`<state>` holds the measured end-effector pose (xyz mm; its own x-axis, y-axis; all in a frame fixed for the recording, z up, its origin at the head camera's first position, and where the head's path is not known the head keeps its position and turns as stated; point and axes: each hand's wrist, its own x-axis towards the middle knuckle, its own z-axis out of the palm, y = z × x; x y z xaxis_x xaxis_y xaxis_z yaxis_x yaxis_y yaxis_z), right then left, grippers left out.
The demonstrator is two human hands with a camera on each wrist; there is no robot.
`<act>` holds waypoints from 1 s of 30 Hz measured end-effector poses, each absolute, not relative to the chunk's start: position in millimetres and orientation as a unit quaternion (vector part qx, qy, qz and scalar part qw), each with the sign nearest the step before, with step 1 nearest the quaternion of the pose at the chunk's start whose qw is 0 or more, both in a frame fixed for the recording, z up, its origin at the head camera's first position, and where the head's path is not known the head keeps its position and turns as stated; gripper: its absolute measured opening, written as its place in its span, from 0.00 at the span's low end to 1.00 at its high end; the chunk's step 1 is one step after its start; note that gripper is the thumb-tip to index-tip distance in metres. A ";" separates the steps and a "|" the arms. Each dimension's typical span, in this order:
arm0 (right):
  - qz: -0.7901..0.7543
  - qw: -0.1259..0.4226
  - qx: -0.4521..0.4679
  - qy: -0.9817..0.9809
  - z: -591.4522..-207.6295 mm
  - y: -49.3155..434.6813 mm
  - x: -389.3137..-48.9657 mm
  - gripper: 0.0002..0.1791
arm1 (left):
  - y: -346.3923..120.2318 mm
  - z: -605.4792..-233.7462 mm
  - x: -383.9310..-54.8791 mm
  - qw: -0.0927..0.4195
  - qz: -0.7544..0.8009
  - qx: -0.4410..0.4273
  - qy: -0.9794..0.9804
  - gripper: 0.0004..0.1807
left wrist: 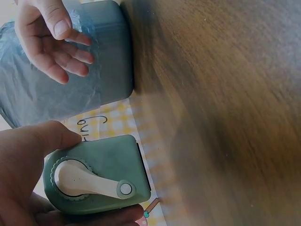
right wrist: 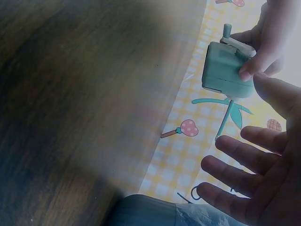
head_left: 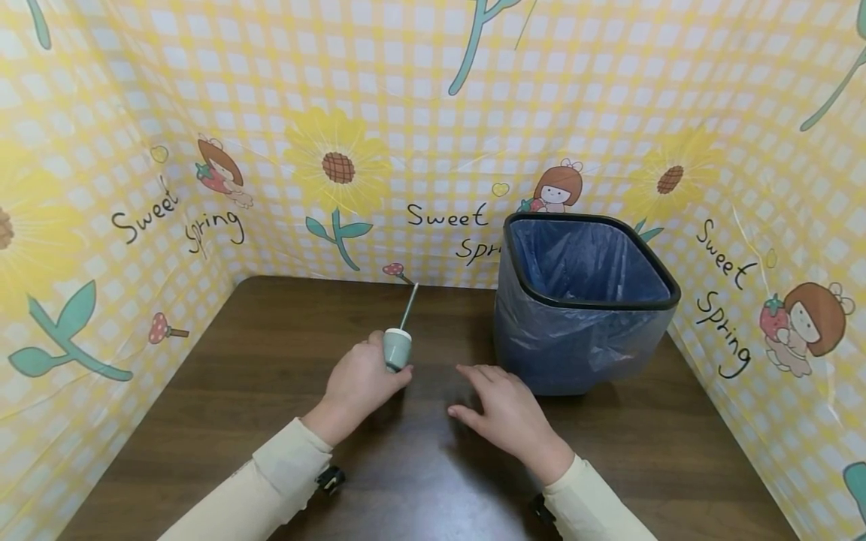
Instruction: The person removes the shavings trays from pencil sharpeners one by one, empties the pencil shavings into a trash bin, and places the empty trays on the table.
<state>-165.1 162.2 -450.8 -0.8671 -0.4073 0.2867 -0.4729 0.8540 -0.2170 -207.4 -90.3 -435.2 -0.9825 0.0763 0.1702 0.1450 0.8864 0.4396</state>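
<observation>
My left hand [head_left: 361, 382] grips a green hand-crank pencil sharpener [head_left: 398, 350] and holds it above the table. A thin green pencil [head_left: 409, 306] sticks out of the sharpener's white end, pointing away from me. In the left wrist view the cream crank [left wrist: 87, 181] shows on the end facing back, with thumb and fingers around the green body. My right hand [head_left: 504, 413] hovers to the right of the sharpener, fingers spread and holding nothing. The right wrist view shows its loosely extended fingers [right wrist: 235, 183] apart from the pencil.
A blue-grey trash bin [head_left: 571, 353] with a black rim and plastic liner stands at the right back, just beyond my right hand. The brown wooden table [head_left: 271, 353] is enclosed by a yellow checked cloth [head_left: 406, 135] on the back and sides.
</observation>
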 end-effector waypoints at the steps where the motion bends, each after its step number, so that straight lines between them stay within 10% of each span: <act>1: 0.141 0.117 0.231 -0.955 -451.0 162.3 -165.3 0.38 | -90.6 -434.5 -206.9 0.075 -0.232 -0.059 -0.968 0.41; 30: 0.174 0.114 0.218 -0.953 -444.2 171.0 -169.2 0.38 | -99.4 -419.0 -197.3 0.082 -0.243 -0.093 -0.962 0.44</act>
